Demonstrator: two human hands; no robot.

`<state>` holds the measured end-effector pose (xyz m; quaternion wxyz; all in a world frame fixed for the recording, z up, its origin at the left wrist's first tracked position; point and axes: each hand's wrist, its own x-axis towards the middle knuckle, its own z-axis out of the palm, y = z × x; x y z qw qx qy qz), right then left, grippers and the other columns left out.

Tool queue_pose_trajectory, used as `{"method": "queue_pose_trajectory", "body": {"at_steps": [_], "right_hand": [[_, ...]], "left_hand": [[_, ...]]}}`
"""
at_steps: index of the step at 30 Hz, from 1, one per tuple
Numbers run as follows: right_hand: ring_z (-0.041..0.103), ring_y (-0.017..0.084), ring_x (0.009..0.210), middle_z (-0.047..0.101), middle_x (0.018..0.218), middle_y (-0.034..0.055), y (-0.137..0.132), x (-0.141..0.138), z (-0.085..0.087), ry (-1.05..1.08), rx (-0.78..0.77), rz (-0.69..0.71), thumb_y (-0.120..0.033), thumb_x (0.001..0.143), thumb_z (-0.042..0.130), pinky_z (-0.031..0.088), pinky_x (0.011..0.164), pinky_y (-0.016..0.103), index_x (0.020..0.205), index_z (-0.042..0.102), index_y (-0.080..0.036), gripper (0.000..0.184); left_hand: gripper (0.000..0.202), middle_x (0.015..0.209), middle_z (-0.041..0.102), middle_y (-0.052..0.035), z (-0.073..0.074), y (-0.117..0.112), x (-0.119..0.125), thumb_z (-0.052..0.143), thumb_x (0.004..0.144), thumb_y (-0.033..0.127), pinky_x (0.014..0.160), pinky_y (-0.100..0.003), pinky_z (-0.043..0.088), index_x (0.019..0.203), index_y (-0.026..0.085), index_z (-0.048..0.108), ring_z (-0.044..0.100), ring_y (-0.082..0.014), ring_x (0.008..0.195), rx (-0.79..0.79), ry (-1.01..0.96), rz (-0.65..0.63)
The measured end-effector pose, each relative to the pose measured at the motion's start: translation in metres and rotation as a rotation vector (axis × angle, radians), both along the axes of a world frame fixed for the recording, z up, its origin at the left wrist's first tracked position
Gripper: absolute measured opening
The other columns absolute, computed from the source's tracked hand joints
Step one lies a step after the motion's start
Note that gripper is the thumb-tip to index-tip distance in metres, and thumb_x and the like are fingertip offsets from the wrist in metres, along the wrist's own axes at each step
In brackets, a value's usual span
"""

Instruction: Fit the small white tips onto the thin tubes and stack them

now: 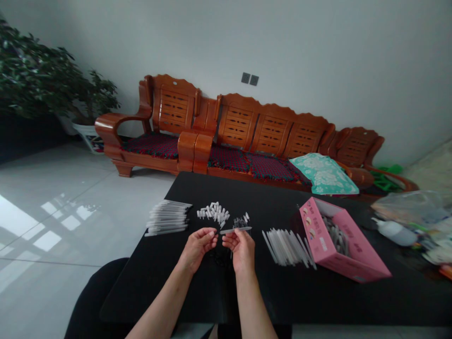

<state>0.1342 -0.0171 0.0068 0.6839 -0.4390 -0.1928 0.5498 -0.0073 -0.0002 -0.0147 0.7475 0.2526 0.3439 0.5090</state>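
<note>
My right hand (243,249) pinches a translucent whitish pen barrel (226,231), held level above the black table. Just left of the barrel's end, my left hand (200,247) has its thumb and forefinger pressed together on a small black part (215,232), too small to make out fully. The part and the barrel's tip look slightly apart. Beyond my hands lie a heap of short white pieces (213,213) and a cluster of thin clear pieces (240,222). Below my fingers are small black pieces (221,258), hard to tell against the dark tabletop.
On the left of the table (282,301) lies a row of pens with dark tips (167,217). To the right are several loose barrels (287,247) and a pink box (348,266) of grey pieces. A white bottle (395,232) and plastic bags stand farther right. A wooden sofa (236,117) is behind.
</note>
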Motion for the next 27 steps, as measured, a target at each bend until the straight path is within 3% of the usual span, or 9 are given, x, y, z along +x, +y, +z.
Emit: {"method": "queue_pose_trajectory", "body": {"at_steps": [27], "right_hand": [[0.068, 0.020, 0.048, 0.069, 0.057, 0.0047, 0.0025, -0.0052, 0.0002, -0.164, 0.033, -0.077, -0.036, 0.069, 0.071, 0.053, 0.040, 0.025, 0.079, 0.058, -0.013, 0.028]], "left_hand": [[0.027, 0.068, 0.070, -0.0048, 0.0077, -0.0007, 0.0058, 0.082, 0.063, 0.024, 0.060, -0.019, 0.054, 0.083, 0.010, 0.069, 0.064, -0.0098, 0.059, 0.025, 0.048, 0.019]]}}
